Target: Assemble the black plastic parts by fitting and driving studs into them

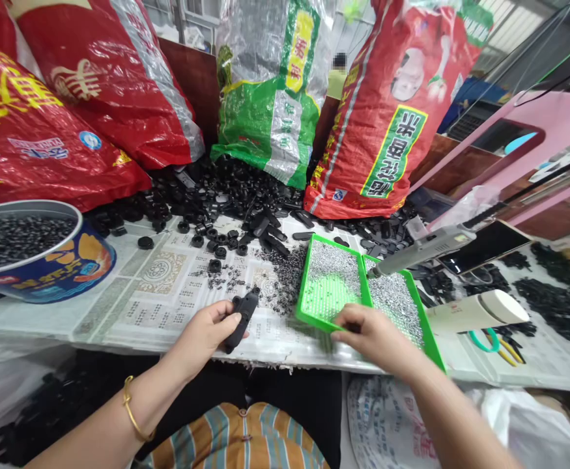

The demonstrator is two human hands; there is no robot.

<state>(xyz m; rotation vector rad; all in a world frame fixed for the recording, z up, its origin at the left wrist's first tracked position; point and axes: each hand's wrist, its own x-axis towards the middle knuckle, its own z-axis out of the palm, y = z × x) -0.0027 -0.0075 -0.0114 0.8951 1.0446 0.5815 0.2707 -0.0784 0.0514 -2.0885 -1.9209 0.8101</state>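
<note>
My left hand (206, 332) is closed round a long black plastic part (242, 318), held just above the table's front edge. My right hand (370, 332) rests at the near edge of the left green tray (302, 286), fingers pinched together over the small metal screws that fill it; what they pinch is too small to see. A second green tray (431, 339) of screws lies just right of it. Loose black plastic parts (216, 251) are scattered on the table beyond my left hand.
A round tin (60, 264) of black pieces stands at the left. Red and green sacks (270, 91) lean along the back over a heap of black parts. An electric screwdriver (426, 246) hangs over the right tray. A white tool (480, 311) and pliers (502, 345) lie at right.
</note>
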